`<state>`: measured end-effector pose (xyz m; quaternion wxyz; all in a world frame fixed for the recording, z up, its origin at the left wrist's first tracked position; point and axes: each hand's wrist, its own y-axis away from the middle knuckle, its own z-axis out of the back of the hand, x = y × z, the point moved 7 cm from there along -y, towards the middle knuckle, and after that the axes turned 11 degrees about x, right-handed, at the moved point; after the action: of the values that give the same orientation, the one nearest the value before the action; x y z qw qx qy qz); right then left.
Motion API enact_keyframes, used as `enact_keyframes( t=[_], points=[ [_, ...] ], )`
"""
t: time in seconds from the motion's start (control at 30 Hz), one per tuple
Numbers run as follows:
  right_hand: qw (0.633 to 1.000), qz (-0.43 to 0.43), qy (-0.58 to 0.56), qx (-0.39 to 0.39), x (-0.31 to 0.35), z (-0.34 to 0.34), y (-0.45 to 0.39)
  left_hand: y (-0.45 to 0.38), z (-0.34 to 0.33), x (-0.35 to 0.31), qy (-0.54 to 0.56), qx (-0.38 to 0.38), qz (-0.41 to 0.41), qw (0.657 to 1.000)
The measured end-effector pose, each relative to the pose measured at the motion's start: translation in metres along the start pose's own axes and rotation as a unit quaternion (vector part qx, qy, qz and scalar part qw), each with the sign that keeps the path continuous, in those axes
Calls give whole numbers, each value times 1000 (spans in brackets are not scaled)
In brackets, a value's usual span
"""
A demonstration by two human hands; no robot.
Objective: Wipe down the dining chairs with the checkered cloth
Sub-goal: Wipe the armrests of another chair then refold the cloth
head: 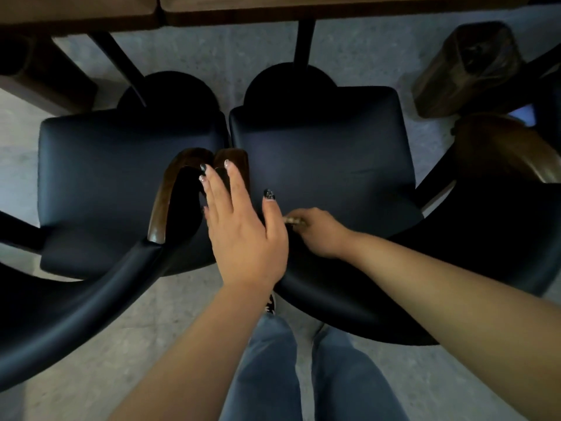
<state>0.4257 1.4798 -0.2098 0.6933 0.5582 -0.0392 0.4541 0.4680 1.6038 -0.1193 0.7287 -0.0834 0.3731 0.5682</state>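
Two dining chairs with dark padded seats stand side by side under me, the left chair (115, 177) and the right chair (328, 153). My left hand (243, 235) is spread flat with straight fingers, its fingertips over the wooden arm end (235, 156) of the right chair. My right hand (318, 235) reaches down to the back left of the right seat, just inside the curved backrest. Its fingers are curled round a small brownish strip of the checkered cloth (293, 220); the rest of the cloth is hidden.
A wooden table (273, 7) runs along the top, with black legs (305, 41) behind the seats. The wooden arm of a third chair (501, 156) curves in at the right. The left chair's arm (165, 192) nearly touches the right chair's. My jeans (264, 375) stand on grey floor.
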Motion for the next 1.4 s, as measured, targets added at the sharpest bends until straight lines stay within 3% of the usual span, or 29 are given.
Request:
enact_keyframes(
  t=[0.27,0.37,0.47,0.57,0.67,0.8,0.97,1.2,1.4],
  points=[
    [982,175,70,-4,35,-8,135,4,3,-6,-18,5,-25,1000],
    [981,185,51,19,29,-1,159,4,8,-17,-78,56,-101,990],
    [981,167,-29,-91,11,43,151,11,6,-36,-200,145,-259,934],
    [980,48,16,-193,-25,74,104,18,-3,-43,-266,230,-346,870],
    [987,-43,111,-104,-48,56,39,19,-11,-45,-261,293,-364,845],
    [986,-60,132,81,-55,1,-11,17,-18,-39,-278,329,-372,822],
    [988,4,138,68,-37,4,8,14,-20,-35,-275,326,-356,831],
    [981,155,113,18,-4,13,138,13,-21,-41,-299,336,-333,829],
    [974,208,18,85,-18,11,209,19,-43,-39,-412,320,-274,808]
  ],
)
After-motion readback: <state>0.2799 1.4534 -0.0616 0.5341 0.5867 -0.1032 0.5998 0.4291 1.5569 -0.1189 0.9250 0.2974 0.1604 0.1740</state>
